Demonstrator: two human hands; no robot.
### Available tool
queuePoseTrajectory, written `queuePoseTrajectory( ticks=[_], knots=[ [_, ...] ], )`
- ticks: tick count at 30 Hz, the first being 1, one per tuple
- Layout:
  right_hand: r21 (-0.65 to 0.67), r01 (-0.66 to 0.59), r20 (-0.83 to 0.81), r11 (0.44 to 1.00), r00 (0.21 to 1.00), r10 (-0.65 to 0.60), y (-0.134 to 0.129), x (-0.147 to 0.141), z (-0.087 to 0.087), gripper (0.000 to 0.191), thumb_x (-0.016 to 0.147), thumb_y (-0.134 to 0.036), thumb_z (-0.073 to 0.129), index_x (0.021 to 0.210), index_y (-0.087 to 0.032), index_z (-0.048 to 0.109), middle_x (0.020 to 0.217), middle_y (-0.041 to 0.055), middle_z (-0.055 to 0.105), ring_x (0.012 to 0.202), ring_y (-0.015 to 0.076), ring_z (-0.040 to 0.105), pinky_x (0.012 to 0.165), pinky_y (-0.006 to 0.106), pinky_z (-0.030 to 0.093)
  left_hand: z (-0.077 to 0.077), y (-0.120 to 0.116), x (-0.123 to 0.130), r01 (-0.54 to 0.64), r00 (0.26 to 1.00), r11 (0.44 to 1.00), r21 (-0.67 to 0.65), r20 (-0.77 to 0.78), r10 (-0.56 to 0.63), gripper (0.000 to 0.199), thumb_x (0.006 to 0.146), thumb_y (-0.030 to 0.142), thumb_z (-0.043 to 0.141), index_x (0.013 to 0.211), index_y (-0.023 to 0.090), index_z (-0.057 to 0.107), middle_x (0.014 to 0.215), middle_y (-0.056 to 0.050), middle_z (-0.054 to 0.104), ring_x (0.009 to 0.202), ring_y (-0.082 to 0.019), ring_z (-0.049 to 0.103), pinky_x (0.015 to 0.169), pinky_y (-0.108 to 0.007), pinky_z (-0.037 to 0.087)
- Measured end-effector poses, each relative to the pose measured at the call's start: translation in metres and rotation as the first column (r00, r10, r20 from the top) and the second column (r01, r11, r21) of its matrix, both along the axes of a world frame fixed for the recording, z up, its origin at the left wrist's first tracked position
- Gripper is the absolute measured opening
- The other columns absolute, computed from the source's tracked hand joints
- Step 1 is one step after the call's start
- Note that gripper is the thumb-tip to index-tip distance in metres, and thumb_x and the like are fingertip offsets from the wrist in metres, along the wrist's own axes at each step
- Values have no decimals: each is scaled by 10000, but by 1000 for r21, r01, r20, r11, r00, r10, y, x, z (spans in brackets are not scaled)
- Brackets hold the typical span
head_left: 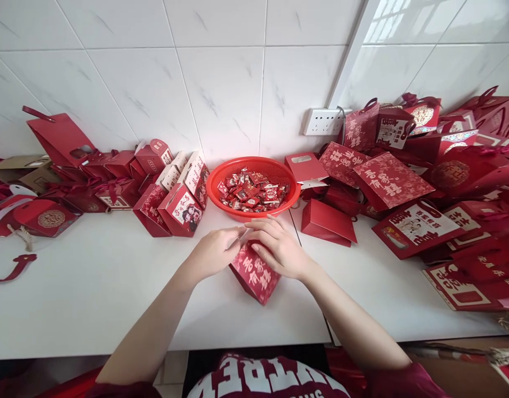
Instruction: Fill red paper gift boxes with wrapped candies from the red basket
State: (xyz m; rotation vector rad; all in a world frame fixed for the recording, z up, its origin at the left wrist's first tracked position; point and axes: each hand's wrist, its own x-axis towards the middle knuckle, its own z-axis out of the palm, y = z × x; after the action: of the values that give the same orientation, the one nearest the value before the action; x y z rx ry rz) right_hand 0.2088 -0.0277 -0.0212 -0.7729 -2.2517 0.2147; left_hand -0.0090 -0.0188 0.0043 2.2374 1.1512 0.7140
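A red patterned gift box (258, 273) with pale characters stands tilted on the white table, between my two hands. At its upper left edge my left hand (215, 249) is closed, the fingers bent around the top flap. My right hand (279, 246) lies over the top of the same box, its fingers curved across the upper edge. Part of the box top is hidden under the fingers. Just behind the hands stands a red plastic basket (213, 190) holding many small red-wrapped candies (254, 190).
To the left, several red boxes (182, 210) stand in rows by the tiled wall. A large heap of red boxes (393, 179) covers the right side. A power strip (324, 121) is on the wall. A dark red ribbon (17, 270) lies at far left.
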Motion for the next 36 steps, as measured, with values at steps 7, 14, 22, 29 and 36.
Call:
queuePoseTrajectory(
  ticks=[7,14,22,29,36],
  knots=[
    [-50,-71,-54,996,996,69,-9,7,-2,147,956,-287,577,866,-206,660,1313,99,582,1241,261,521,1043,475,426,27,5,9,-3,962,999,-50,-272,-11,280,913,267,482,789,210,726,698,2,695,636,-166,606,607,-260,372],
    [-204,-150,-140,967,982,123,-33,18,-9,139,902,-300,676,824,-191,638,1295,116,578,1238,262,525,1022,446,464,28,-20,13,86,974,941,-326,-173,-149,251,919,405,506,878,206,655,769,17,668,647,-144,564,566,-240,339],
    [192,26,-108,981,994,-5,-28,13,8,122,927,-314,653,957,-208,704,1273,113,616,1269,277,499,1039,467,447,55,-19,12,-32,963,999,-3,-269,30,221,913,364,535,789,223,652,615,44,581,547,-123,483,539,-245,300],
    [17,159,-45,987,986,-158,1,6,-13,197,952,-353,605,977,-229,756,1469,100,490,1330,295,447,1074,499,419,20,25,21,-81,993,956,283,-64,103,92,838,166,581,913,217,588,997,-14,659,892,-181,645,763,-271,473],
    [-346,219,-39,912,968,-248,0,13,4,385,1019,-306,441,845,-216,773,1307,60,649,1136,233,629,970,379,493,17,18,16,118,981,980,158,-174,-90,131,873,180,545,850,231,663,1142,-12,629,987,-179,622,835,-296,479]
  ],
)
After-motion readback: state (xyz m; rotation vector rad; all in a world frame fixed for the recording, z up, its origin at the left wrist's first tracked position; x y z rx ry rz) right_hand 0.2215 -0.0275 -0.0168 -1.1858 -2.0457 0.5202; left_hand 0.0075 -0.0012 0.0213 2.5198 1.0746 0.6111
